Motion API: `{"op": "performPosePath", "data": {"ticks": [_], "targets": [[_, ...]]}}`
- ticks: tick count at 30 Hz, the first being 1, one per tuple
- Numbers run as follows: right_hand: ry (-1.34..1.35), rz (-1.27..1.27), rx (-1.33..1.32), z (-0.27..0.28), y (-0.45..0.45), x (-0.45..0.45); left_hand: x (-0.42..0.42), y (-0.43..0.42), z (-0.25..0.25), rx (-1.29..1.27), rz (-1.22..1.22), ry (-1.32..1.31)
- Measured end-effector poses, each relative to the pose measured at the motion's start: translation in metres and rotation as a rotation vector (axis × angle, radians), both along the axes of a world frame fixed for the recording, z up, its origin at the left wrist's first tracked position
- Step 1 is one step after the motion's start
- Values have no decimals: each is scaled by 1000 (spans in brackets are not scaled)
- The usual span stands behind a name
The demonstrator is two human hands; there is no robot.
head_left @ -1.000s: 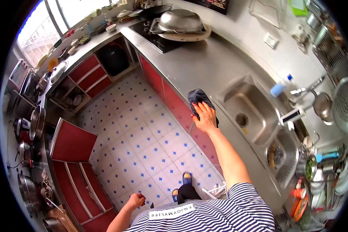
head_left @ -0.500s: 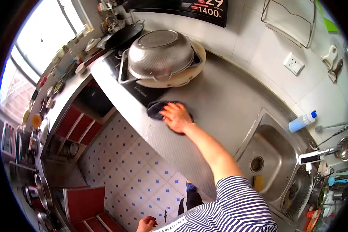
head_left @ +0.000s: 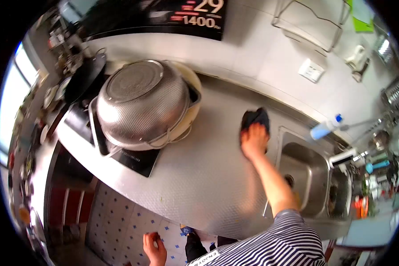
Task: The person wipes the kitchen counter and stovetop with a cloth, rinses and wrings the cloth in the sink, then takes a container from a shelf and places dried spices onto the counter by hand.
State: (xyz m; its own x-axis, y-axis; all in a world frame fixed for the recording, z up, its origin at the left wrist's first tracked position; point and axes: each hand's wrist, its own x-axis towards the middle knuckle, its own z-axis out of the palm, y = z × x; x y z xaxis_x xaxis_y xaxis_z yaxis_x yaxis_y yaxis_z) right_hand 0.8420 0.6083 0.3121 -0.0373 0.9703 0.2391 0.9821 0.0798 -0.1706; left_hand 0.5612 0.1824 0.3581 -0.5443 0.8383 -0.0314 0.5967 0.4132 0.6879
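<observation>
My right hand (head_left: pixel 255 139) presses down on a dark cloth (head_left: pixel 257 117) that lies on the steel countertop (head_left: pixel 199 177), just left of the sink. The cloth shows beyond and beside my fingers. Low in the view, away from the counter's front edge, my left hand (head_left: pixel 154 247) hangs over the tiled floor with its fingers curled; whether anything is inside them is hidden.
An upturned steel colander (head_left: pixel 142 102) sits over a pale basin on the black cooktop (head_left: pixel 137 162) at the left. To the right are the sink (head_left: pixel 303 155) and a blue-capped bottle (head_left: pixel 326 127). A dark wok (head_left: pixel 85 79) stands at the back left.
My right hand and the cloth have gone from the front edge beside the cooktop across the counter to near the sink. The view has shifted closer over the countertop.
</observation>
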Motion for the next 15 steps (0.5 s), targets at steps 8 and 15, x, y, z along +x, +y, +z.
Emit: {"op": "performPosePath", "data": {"ticks": [8,15], "targets": [[134,551,-58,30,-3,-156,-1,150,-15,304,-399,209],[166,291,292,-25,122,24,6,152,-24,181,-397,375]]}}
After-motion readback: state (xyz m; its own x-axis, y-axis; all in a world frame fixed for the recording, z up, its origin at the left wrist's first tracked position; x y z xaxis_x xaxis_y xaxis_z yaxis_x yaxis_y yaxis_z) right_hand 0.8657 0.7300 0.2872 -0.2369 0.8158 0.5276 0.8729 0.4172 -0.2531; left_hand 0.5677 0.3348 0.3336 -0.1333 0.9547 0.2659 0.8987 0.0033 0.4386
